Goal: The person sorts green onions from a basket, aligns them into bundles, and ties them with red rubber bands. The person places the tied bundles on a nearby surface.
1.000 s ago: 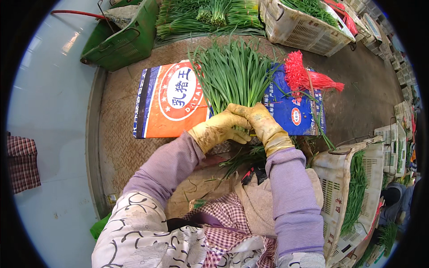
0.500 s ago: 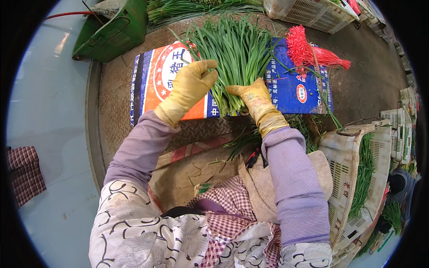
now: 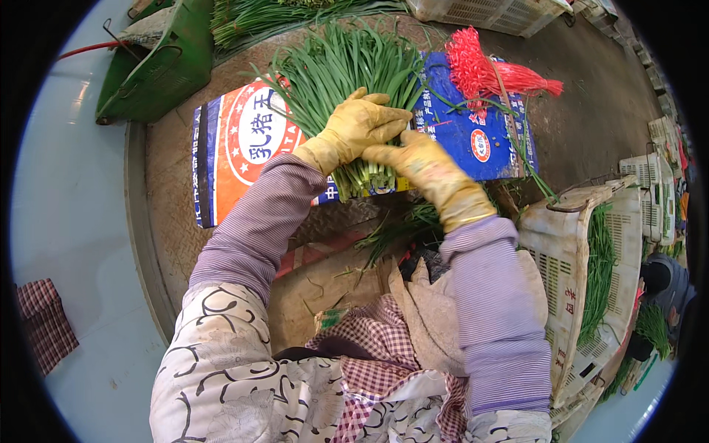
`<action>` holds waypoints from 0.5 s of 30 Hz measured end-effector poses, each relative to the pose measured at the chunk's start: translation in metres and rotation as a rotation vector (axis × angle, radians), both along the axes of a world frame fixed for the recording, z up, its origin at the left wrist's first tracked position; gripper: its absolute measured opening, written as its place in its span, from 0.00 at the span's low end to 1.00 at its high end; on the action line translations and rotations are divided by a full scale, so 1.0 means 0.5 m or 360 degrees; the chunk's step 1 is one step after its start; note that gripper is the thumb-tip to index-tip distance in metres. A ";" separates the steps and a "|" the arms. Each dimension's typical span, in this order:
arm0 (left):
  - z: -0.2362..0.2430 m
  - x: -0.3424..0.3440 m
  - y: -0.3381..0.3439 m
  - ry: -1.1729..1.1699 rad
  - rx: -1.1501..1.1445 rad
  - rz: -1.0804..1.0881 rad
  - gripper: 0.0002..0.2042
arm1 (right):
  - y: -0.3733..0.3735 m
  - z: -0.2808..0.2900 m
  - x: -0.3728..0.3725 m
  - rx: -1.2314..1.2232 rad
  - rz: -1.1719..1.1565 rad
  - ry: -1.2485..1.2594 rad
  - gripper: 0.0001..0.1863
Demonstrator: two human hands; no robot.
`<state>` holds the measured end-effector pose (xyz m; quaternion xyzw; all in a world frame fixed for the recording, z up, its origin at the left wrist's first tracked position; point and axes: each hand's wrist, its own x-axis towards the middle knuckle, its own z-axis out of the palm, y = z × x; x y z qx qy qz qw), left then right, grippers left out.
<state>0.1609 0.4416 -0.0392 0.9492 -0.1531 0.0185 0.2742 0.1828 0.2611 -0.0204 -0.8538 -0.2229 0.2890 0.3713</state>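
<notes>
A thick bunch of green chives (image 3: 347,68) lies across a printed orange, white and blue sack (image 3: 484,129), leaves fanned away from me and pale cut ends toward me. My left hand (image 3: 356,125), in a yellow rubber glove, reaches over the top of the bunch with its fingers curled across it. Against the right side of the stalks, my right hand (image 3: 428,166), gloved alike, is closed on the bunch near the cut ends. The two hands meet there, and their fingertips are partly hidden.
A bundle of red plastic ties (image 3: 491,70) rests on the sack's right part, with loose chive strands beside it. A green crate (image 3: 159,70) stands far left. White baskets (image 3: 550,258) holding chives are at my right, and more chives (image 3: 273,22) lie at the back.
My left hand has moved right and down onto the bunch, from above its left side. The right hand still grips the stalks. The whole view has shifted slightly.
</notes>
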 end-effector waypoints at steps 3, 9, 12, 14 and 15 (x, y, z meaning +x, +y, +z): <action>-0.009 -0.007 -0.005 -0.0118 -0.0002 0.0037 0.16 | -0.066 0.031 0.039 0.0242 -0.0527 0.0695 0.23; -0.013 -0.018 -0.009 -0.0282 -0.0180 0.0101 0.14 | -0.101 -0.058 0.069 0.0341 -0.1182 0.1046 0.16; -0.018 -0.022 -0.006 -0.0292 -0.0232 0.0104 0.13 | -0.087 -0.098 0.076 0.0719 -0.1333 0.1086 0.15; -0.021 -0.023 -0.005 -0.0284 -0.0270 0.0102 0.13 | -0.074 -0.110 0.084 0.0855 -0.1403 0.1101 0.13; -0.021 -0.024 -0.004 -0.0282 -0.0283 0.0098 0.13 | -0.069 -0.112 0.088 0.0951 -0.1424 0.1113 0.11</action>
